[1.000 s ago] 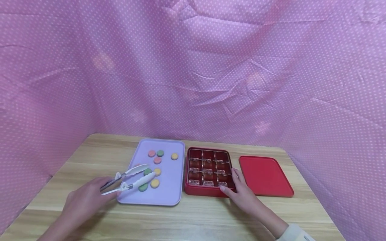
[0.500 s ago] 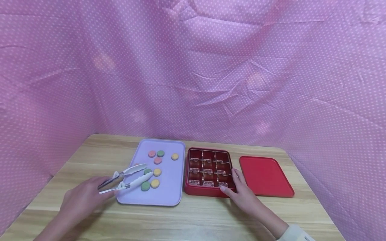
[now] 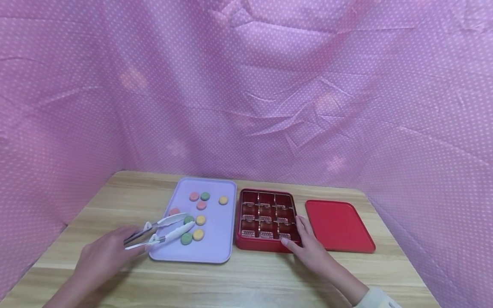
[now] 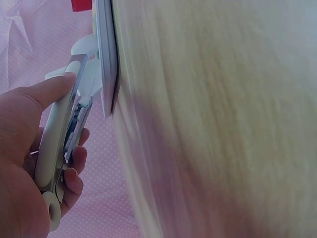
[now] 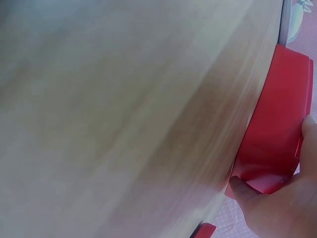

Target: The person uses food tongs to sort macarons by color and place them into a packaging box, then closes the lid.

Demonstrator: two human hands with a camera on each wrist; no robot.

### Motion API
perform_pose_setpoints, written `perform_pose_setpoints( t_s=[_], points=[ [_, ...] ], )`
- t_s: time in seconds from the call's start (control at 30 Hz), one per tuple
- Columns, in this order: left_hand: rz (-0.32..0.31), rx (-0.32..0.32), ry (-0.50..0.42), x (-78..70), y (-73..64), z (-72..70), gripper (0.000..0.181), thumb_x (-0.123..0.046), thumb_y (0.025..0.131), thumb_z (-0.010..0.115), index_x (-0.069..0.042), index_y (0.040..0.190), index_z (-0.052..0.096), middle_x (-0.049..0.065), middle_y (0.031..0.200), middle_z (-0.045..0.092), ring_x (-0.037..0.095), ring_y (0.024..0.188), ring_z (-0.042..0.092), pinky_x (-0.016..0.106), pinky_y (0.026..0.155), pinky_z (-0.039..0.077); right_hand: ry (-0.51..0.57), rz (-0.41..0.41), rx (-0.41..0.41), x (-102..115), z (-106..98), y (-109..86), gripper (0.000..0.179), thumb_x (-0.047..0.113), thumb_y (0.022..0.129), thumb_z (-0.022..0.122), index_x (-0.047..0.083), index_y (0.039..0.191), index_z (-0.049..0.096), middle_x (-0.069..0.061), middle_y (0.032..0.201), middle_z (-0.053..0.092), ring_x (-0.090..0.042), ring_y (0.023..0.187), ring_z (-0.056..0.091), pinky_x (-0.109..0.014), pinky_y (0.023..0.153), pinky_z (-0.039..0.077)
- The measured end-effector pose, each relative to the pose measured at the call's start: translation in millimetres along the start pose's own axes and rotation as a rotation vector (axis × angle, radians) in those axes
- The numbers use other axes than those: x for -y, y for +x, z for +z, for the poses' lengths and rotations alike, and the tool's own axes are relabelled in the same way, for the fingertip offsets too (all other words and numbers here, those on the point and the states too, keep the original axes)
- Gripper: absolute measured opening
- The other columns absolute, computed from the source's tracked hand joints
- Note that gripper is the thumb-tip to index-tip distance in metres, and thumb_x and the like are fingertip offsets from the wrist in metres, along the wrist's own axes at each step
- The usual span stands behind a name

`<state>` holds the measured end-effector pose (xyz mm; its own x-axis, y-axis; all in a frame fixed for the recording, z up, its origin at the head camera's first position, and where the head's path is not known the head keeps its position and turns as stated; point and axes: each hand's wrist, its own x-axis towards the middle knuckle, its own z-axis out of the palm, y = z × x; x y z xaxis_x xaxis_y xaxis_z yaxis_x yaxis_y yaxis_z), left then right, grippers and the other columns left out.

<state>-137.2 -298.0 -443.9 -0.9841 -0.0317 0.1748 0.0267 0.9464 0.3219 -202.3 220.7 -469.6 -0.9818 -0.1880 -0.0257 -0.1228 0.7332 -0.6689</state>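
The left hand (image 3: 105,252) grips a pair of kitchen tongs (image 3: 178,231), thumb along one arm and fingers curled round the other, as the left wrist view shows. The white tips stand apart over the tray, either side of a green macaron (image 3: 188,219); whether they touch it I cannot tell. The right hand (image 3: 312,252) holds the near right corner of a red box (image 3: 262,244), thumb at the near rim and fingers along the right side.

Ahead and to the right of the left hand is the lavender tray (image 3: 215,246), with nine macarons on it. Just right of the tongs' tips are two yellow macarons (image 3: 198,235), a second green macaron (image 3: 186,238) lies on their near side, and a pink macaron (image 3: 174,211) sits just beyond the far tip. Farther from the hand are two more pink ones, a green one and, off to their right, a yellow one.

Left of the right hand, the box holds a clear plastic liner (image 3: 266,221) with three rows of three compartments. Beyond that hand's right side lies the flat red lid (image 3: 340,224) on the wooden table (image 3: 215,282).
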Motion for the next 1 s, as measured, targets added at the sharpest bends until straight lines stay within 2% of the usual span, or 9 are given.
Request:
perform_pose_setpoints(
  t_s=[0.2, 0.37, 0.73, 1.0],
  points=[
    [0.004, -0.003, 0.0, -0.1, -0.7, -0.3, 0.063, -0.062, 0.082, 0.074, -0.022, 0.13, 0.067, 0.012, 0.124, 0.07, 0.042, 0.108, 0.067, 0.061, 0.066, 0.048, -0.003, -0.006, -0.003, -0.3, 0.7, -0.4, 0.102, 0.069, 0.09, 0.059, 0.016, 0.163, 0.012, -0.01, 0.169, 0.009, -0.039, 0.154, 0.018, -0.063, 0.116, 0.029],
    [-0.006, 0.003, -0.017, -0.4, -1.8, 0.1, 0.068, -0.071, 0.08, 0.07, -0.023, 0.128, 0.068, 0.01, 0.123, 0.071, 0.041, 0.108, 0.067, 0.063, 0.07, 0.047, -0.001, -0.006, -0.005, -1.0, 1.1, -0.3, 0.101, 0.069, 0.09, 0.059, 0.017, 0.163, 0.012, -0.01, 0.169, 0.009, -0.038, 0.154, 0.019, -0.063, 0.116, 0.03],
    [-0.014, 0.007, -0.017, -1.7, -3.0, -4.6, 0.072, -0.077, 0.082, 0.061, -0.026, 0.134, 0.065, 0.013, 0.128, 0.069, 0.048, 0.113, 0.064, 0.067, 0.071, 0.046, 0.009, -0.007, -0.001, 0.5, -0.7, -0.5, 0.1, 0.066, 0.091, 0.06, 0.017, 0.163, 0.012, -0.009, 0.169, 0.009, -0.039, 0.153, 0.019, -0.064, 0.116, 0.03],
    [-0.005, -0.016, -0.027, -8.5, -2.9, -9.1, 0.071, -0.075, 0.081, 0.065, -0.024, 0.13, 0.068, 0.012, 0.124, 0.071, 0.044, 0.108, 0.067, 0.061, 0.068, 0.048, 0.007, -0.009, 0.002, 1.3, -0.5, -0.7, 0.101, 0.065, 0.091, 0.06, 0.014, 0.163, 0.009, -0.01, 0.169, 0.008, -0.039, 0.153, 0.019, -0.064, 0.115, 0.03]
  ],
)
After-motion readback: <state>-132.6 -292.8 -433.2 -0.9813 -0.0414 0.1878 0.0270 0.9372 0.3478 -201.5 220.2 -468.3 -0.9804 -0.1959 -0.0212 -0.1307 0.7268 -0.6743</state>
